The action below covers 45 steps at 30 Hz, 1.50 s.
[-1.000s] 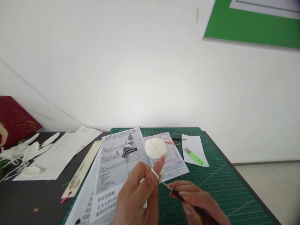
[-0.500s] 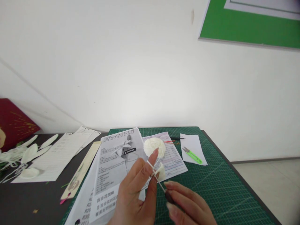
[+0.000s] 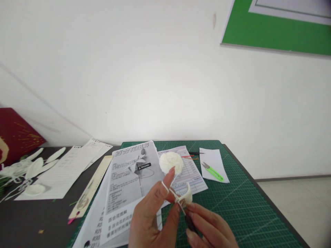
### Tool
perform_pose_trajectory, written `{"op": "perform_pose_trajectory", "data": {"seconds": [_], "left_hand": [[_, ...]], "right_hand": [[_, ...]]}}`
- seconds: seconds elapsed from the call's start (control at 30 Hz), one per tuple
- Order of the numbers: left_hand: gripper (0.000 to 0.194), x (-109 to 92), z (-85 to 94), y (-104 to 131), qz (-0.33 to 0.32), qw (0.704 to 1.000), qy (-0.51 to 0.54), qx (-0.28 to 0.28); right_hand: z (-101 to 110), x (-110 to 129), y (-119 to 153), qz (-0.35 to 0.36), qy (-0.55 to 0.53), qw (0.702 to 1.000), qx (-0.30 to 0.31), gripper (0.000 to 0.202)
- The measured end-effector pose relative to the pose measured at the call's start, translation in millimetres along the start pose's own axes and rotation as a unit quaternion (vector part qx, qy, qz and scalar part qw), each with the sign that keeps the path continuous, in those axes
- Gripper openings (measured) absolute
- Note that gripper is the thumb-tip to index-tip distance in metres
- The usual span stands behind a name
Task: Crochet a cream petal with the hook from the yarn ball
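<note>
One bare left hand (image 3: 152, 212) pinches a small, curved piece of white yarnwork (image 3: 188, 197) above the green gridded mat (image 3: 248, 206), a white strand (image 3: 165, 187) round its index finger. The right hand (image 3: 212, 224) grips a slim metal tool with a dark handle (image 3: 190, 222), meeting the piece. Beyond sits a round white yarn ball (image 3: 171, 162); farther right, lime-green snips (image 3: 216, 174) lie on white paper (image 3: 210, 156).

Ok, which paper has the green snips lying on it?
The small white sheet, farthest right on the green mat. Only it bears the green snips; the printed pages, ruled form and lined sheets at left do not.
</note>
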<state>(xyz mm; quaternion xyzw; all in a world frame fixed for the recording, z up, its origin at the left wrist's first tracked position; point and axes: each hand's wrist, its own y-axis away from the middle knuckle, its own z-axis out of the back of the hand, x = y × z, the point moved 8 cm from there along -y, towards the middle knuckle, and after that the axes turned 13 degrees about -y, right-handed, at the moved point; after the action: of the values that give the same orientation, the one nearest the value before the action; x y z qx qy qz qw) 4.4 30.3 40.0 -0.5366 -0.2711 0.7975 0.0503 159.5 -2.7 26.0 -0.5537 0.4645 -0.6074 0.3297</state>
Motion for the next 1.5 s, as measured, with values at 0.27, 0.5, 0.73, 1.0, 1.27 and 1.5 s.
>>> {"op": "perform_pose_trajectory", "data": {"seconds": [0.27,0.5,0.73,1.0,1.27,1.5], "left_hand": [[0.062,-15.8,4.8,0.8,-0.065,0.994,0.05,-0.069],[0.06,11.4,1.0,5.9,0.015,0.989,0.121,-0.088],[0.056,34.0,-19.7,2.7,0.237,0.933,0.271,-0.017],[0.023,33.3,-16.5,0.5,0.21,0.948,0.238,-0.017],[0.067,13.9,-2.4,-1.6,-0.055,0.995,0.07,-0.05],[0.07,2.2,-6.2,-7.7,-0.126,0.992,0.018,0.015]], "right_hand": [[-2.9,1.6,-22.9,-0.027,-0.085,0.989,0.114,0.024],[-5.1,-22.7,-14.7,-0.127,-0.189,0.973,0.023,0.023],[-1.5,-14.2,-26.8,-0.081,-0.155,0.981,0.079,0.024],[-11.8,20.2,-24.9,0.159,0.111,0.957,0.215,0.01],[-9.1,17.0,-26.8,0.08,0.093,0.975,0.185,0.012],[2.4,1.7,-26.4,-0.035,-0.054,0.995,0.078,0.024]]}}
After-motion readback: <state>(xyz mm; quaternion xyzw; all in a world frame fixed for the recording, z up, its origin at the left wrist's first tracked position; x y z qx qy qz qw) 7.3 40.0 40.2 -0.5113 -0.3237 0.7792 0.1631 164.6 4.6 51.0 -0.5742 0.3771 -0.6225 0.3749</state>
